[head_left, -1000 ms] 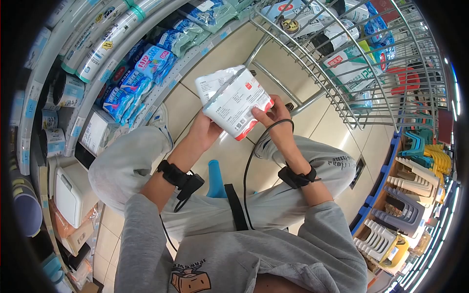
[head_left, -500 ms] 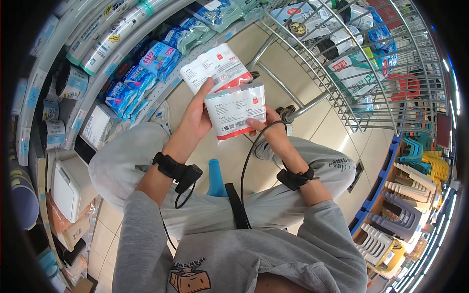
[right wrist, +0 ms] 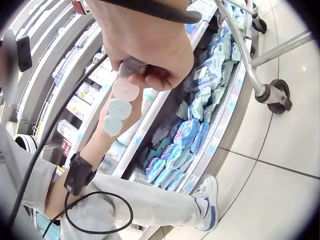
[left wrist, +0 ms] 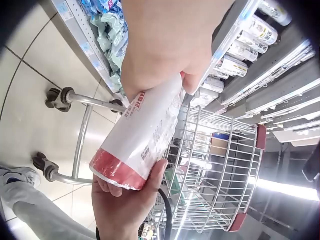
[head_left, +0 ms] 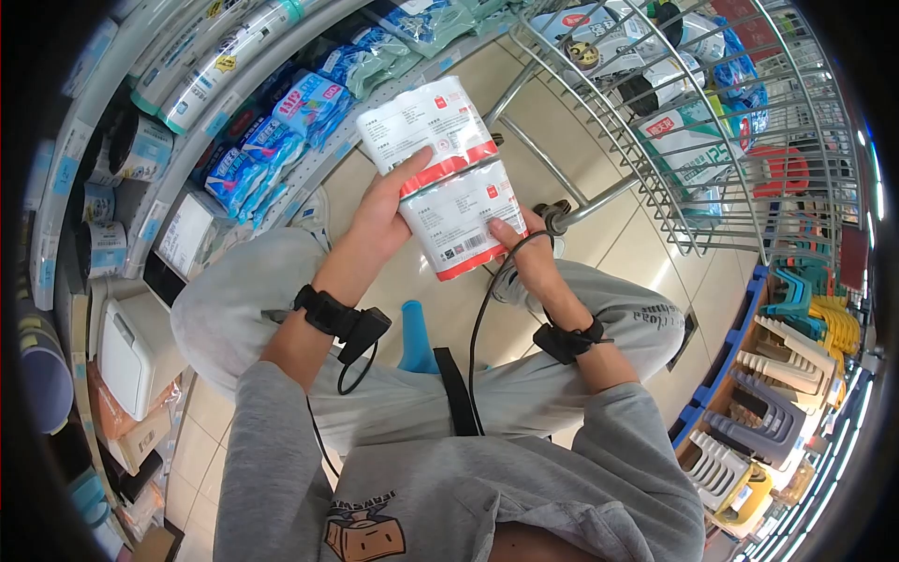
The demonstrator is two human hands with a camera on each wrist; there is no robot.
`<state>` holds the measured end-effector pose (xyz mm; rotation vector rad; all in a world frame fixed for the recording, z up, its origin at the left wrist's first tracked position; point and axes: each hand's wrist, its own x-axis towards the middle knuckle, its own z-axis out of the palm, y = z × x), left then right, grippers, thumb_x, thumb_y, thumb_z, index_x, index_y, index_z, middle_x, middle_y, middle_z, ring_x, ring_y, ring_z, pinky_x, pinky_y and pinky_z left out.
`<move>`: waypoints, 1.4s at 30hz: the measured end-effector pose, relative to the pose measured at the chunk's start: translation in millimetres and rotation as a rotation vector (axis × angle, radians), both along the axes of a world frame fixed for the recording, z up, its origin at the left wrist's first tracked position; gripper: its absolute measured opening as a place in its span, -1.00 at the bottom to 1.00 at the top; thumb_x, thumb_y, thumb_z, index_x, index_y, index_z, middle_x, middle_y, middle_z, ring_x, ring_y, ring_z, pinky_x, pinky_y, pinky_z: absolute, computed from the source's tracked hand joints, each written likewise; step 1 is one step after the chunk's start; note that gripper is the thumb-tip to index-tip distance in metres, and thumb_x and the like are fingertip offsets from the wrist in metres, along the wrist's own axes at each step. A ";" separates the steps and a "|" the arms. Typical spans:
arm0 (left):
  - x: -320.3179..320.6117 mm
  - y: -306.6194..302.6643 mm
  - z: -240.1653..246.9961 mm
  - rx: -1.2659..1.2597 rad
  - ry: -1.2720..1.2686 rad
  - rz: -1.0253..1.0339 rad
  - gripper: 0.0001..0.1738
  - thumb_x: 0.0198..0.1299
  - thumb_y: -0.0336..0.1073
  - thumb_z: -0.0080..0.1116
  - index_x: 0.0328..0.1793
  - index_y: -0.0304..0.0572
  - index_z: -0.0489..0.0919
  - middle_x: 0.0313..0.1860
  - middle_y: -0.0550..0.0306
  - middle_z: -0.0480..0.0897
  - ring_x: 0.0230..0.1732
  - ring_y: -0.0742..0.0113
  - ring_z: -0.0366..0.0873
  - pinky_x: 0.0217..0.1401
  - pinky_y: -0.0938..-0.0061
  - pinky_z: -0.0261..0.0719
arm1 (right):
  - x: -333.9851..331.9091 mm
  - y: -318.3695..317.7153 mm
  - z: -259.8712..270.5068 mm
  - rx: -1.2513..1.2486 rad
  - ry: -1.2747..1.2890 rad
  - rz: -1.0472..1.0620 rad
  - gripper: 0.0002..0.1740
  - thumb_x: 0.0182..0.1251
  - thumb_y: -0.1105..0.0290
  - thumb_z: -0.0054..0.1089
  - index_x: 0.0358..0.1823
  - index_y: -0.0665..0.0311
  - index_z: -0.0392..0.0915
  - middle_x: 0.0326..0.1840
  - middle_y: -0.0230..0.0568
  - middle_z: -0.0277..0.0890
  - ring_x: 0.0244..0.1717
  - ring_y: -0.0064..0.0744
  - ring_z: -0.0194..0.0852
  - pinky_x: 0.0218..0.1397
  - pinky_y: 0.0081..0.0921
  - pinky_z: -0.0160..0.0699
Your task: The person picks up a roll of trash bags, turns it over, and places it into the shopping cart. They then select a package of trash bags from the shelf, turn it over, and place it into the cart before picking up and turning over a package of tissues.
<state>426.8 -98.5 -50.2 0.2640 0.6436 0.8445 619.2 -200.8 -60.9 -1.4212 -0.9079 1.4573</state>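
Observation:
Two white plastic-wrapped packs of rolls with red bands and small print are held up before the person, one above the other. In the head view, the left hand grips the upper pack, its thumb lying across the printed face. Below it, the right hand holds the lower pack at its right end, thumb on the front. The packs' edges meet or overlap slightly. The right wrist view shows grey, pink and pale green roll ends between the hands. Most other fingers are hidden behind the packs.
A wire shopping cart with bagged goods stands ahead right, its leg and caster close by. Shelves at left carry blue packets and white cylinders. Plastic stools line the right. A cable runs from the right wrist.
The packs, first overlapping and tilted together, were drawn apart into an upper and a lower one. Since half a second ago, both have shifted slightly right, the upper now lined up closer over the lower.

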 end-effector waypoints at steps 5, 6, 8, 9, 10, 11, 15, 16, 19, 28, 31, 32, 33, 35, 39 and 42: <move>-1.2 -2.2 0.8 0.010 -0.009 -0.019 -0.46 0.25 -0.30 0.25 0.32 -0.28 0.37 0.19 0.00 0.55 0.19 0.19 0.54 0.22 0.27 0.56 | -0.7 -1.4 -0.9 -0.002 0.026 -0.035 -0.50 0.38 0.19 0.22 0.19 0.39 0.46 -0.24 -0.35 0.59 -0.38 -0.68 0.47 -0.40 -0.69 0.44; -1.8 -2.2 -0.7 0.018 0.004 -0.032 -0.46 0.24 -0.32 0.25 0.32 -0.28 0.37 0.19 0.00 0.55 0.19 0.20 0.54 0.21 0.27 0.56 | -0.4 -1.4 -1.2 -0.010 0.059 -0.037 -0.50 0.38 0.19 0.22 0.19 0.38 0.46 -0.24 -0.35 0.59 -0.37 -0.67 0.47 -0.40 -0.69 0.45; -2.0 -2.3 -2.9 0.026 0.018 -0.044 -0.46 0.24 -0.33 0.25 0.32 -0.29 0.37 0.18 0.00 0.55 0.19 0.20 0.54 0.21 0.27 0.57 | 0.2 -1.6 -3.7 -0.028 0.075 -0.049 -0.50 0.38 0.19 0.22 0.19 0.38 0.46 -0.24 -0.35 0.59 -0.37 -0.67 0.48 -0.40 -0.69 0.45; -1.8 -2.2 -3.8 0.036 0.016 -0.050 -0.46 0.23 -0.35 0.25 0.31 -0.30 0.38 0.18 -0.01 0.55 0.18 0.20 0.54 0.21 0.28 0.57 | 0.4 -1.8 -4.5 -0.046 0.090 -0.062 -0.50 0.38 0.19 0.22 0.20 0.39 0.45 -0.24 -0.34 0.59 -0.37 -0.67 0.48 -0.40 -0.68 0.44; -1.6 -2.4 -4.4 0.046 0.013 -0.055 -0.46 0.23 -0.36 0.24 0.31 -0.30 0.38 0.18 -0.01 0.55 0.18 0.20 0.55 0.21 0.28 0.57 | 0.3 -1.8 -4.7 -0.047 0.090 -0.062 -0.50 0.38 0.19 0.22 0.20 0.39 0.45 -0.24 -0.34 0.59 -0.37 -0.67 0.48 -0.40 -0.68 0.44; -1.5 -2.8 -4.7 0.044 0.013 -0.055 -0.46 0.23 -0.36 0.24 0.31 -0.30 0.38 0.18 -0.01 0.55 0.18 0.20 0.55 0.21 0.28 0.57 | -0.2 -2.0 -4.7 -0.052 0.108 -0.065 -0.50 0.38 0.19 0.22 0.20 0.40 0.45 -0.25 -0.34 0.59 -0.37 -0.67 0.48 -0.40 -0.68 0.44; -1.7 -4.4 -6.2 0.003 0.004 -0.056 -0.47 0.23 -0.37 0.23 0.30 -0.32 0.38 0.18 -0.03 0.55 0.16 0.20 0.56 0.20 0.30 0.58 | -0.9 -2.8 -3.1 -0.064 0.126 -0.045 -0.49 0.38 0.20 0.21 0.20 0.42 0.44 -0.24 -0.34 0.59 -0.37 -0.67 0.47 -0.42 -0.68 0.42; -1.8 -4.7 -6.7 -0.012 0.001 -0.053 -0.48 0.23 -0.37 0.23 0.30 -0.33 0.38 0.18 -0.03 0.55 0.16 0.20 0.56 0.20 0.30 0.59 | -1.6 -2.6 -1.9 -0.065 0.127 -0.045 -0.49 0.38 0.20 0.21 0.20 0.42 0.44 -0.24 -0.34 0.59 -0.37 -0.67 0.47 -0.42 -0.68 0.42; -2.4 -4.5 -8.2 -0.025 0.006 -0.061 -0.47 0.22 -0.39 0.24 0.30 -0.34 0.38 0.18 -0.05 0.55 0.16 0.19 0.56 0.19 0.29 0.60 | -2.7 -2.4 0.0 -0.070 0.110 -0.050 -0.50 0.39 0.20 0.21 0.20 0.42 0.44 -0.23 -0.33 0.59 -0.38 -0.67 0.47 -0.44 -0.68 0.41; -1.6 -4.3 -3.0 0.096 0.093 -0.146 -0.44 0.15 -0.50 0.27 0.30 -0.29 0.40 0.18 -0.03 0.56 0.19 0.15 0.55 0.24 0.25 0.56 | -1.8 -5.8 -2.4 -0.077 0.119 -0.045 -0.50 0.40 0.20 0.20 0.21 0.42 0.43 -0.25 -0.34 0.57 -0.37 -0.67 0.46 -0.44 -0.68 0.42; -2.9 -4.7 -4.1 0.098 0.099 -0.164 -0.42 0.12 -0.52 0.28 0.30 -0.27 0.40 0.18 -0.02 0.56 0.19 0.15 0.55 0.24 0.25 0.56 | -1.3 -6.2 -2.3 -0.076 0.124 -0.053 -0.50 0.40 0.20 0.20 0.21 0.42 0.43 -0.24 -0.34 0.57 -0.37 -0.67 0.46 -0.44 -0.68 0.42; -3.3 -4.7 -4.5 0.097 0.099 -0.164 -0.42 0.12 -0.52 0.28 0.30 -0.27 0.40 0.18 -0.02 0.56 0.19 0.15 0.55 0.24 0.25 0.56 | -1.1 -6.5 -3.0 -0.072 0.123 -0.058 -0.50 0.40 0.20 0.20 0.21 0.42 0.43 -0.24 -0.34 0.57 -0.37 -0.67 0.46 -0.44 -0.68 0.42; -3.6 -4.5 -5.0 0.121 0.104 -0.180 -0.42 0.12 -0.52 0.28 0.30 -0.27 0.40 0.18 -0.02 0.56 0.19 0.15 0.55 0.24 0.25 0.55 | -0.8 -6.9 -3.9 -0.069 0.123 -0.064 -0.50 0.40 0.20 0.20 0.20 0.42 0.43 -0.24 -0.34 0.57 -0.38 -0.68 0.46 -0.45 -0.68 0.42; -4.1 -3.5 -5.2 0.144 0.109 -0.195 -0.42 0.12 -0.52 0.29 0.30 -0.27 0.40 0.18 -0.02 0.57 0.19 0.15 0.55 0.24 0.25 0.55 | 1.6 -7.7 -7.5 -0.074 0.117 -0.065 -0.50 0.40 0.20 0.20 0.21 0.43 0.43 -0.21 -0.33 0.58 -0.34 -0.67 0.47 -0.41 -0.68 0.44; -5.0 -1.9 -1.4 0.147 0.174 -0.231 -0.41 0.12 -0.50 0.31 0.30 -0.27 0.40 0.17 -0.01 0.57 0.18 0.16 0.55 0.24 0.25 0.55 | -0.7 -5.2 -3.1 -0.041 0.076 -0.111 -0.48 0.40 0.22 0.20 0.21 0.46 0.42 -0.13 -0.28 0.59 -0.21 -0.63 0.49 -0.22 -0.66 0.50; -5.6 -0.6 1.7 0.146 0.205 -0.242 -0.41 0.11 -0.48 0.33 0.29 -0.27 0.41 0.17 0.00 0.57 0.18 0.17 0.55 0.23 0.26 0.55 | -0.2 -3.2 -1.5 -0.009 0.062 -0.112 -0.48 0.39 0.22 0.21 0.21 0.47 0.43 -0.08 -0.25 0.59 -0.14 -0.60 0.50 -0.07 -0.62 0.49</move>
